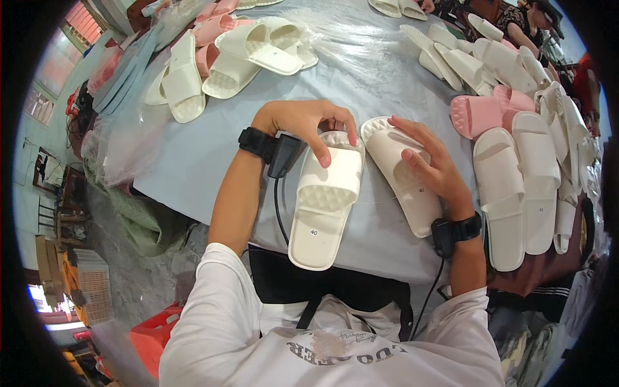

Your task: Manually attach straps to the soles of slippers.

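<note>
Two cream slippers with quilted footbeds lie side by side before me on the cloth-covered table. My left hand (322,129) grips the left slipper (320,213) at its toe end, its thumb pressing on the strap and its index finger curving to the far edge. This slipper's heel points toward me and overhangs the table's front edge. Over the strap of the right slipper (406,184) rests my right hand (429,161), fingers stretched toward the toe and thumb apart; it touches the slipper without visibly closing on it. That slipper lies slanted, toe leaning left.
Cream and pink slippers are piled on the far left (219,61) and along the right (516,161). Clear plastic film (348,32) lies at the back of the grey tablecloth (174,155). A red plastic stool (151,338) stands lower left. Another person (522,29) is far right.
</note>
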Tool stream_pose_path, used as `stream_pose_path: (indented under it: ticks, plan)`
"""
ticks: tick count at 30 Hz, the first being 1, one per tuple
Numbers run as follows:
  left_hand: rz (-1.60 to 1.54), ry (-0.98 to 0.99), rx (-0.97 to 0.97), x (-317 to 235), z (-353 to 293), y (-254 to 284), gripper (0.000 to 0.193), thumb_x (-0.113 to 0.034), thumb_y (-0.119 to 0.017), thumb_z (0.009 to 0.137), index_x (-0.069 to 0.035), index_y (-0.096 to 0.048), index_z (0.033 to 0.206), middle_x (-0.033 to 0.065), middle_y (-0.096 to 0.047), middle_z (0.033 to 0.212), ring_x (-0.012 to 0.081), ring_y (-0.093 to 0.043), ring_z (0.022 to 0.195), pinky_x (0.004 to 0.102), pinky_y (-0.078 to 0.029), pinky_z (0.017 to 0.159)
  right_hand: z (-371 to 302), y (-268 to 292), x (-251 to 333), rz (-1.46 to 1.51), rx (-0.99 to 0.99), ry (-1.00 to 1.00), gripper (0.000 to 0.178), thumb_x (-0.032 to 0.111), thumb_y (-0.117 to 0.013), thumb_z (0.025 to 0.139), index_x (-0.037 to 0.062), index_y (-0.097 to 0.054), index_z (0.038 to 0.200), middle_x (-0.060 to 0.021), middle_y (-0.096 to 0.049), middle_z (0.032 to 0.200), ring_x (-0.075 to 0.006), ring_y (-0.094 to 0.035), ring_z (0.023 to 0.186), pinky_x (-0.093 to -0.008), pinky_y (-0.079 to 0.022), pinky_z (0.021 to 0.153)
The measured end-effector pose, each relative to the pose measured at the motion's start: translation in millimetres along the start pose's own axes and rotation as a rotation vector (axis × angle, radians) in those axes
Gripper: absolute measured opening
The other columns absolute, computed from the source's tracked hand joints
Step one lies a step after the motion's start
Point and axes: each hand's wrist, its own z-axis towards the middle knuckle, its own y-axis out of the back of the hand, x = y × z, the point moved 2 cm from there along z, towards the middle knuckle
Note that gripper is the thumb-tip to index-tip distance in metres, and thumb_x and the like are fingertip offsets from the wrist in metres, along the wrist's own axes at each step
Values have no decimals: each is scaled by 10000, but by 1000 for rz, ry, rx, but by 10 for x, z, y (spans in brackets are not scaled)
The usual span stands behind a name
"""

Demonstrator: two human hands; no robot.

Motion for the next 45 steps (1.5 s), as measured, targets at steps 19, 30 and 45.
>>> stream_pose_path:
  ticks: [19,30,45]
  plan:
    - [160,-66,-526,195,52,132,375,-299,-905,794,-63,-690,990,3,-591,1127,145,-550,1083,271,-426,899,-29,552,-812,74,-855,-99,421,298,-538,1102,9,-619,1397,-78,-654,1349,-198,-627,1165,-328,-492,1004]
    - [194,-134,-552,77,186,-2,540,-449,-859,822,-104,-682,1198,38,-663,1231,195,-578,1187,365,-423,1061,-194,396,-229,-468,-247,362,103,118,-808,847,40,-742,856,-45,-594,593,-206,-540,489,-277,-459,528]
    - [184,-553,-448,-481,366,-351,336,-217,-904,784,-68,-741,1037,47,-686,1090,171,-641,1042,325,-502,921,-54,135,132,-615,8,279,60,95,-771,783,87,-732,829,-108,-684,692,-331,-633,573,-390,-497,542]
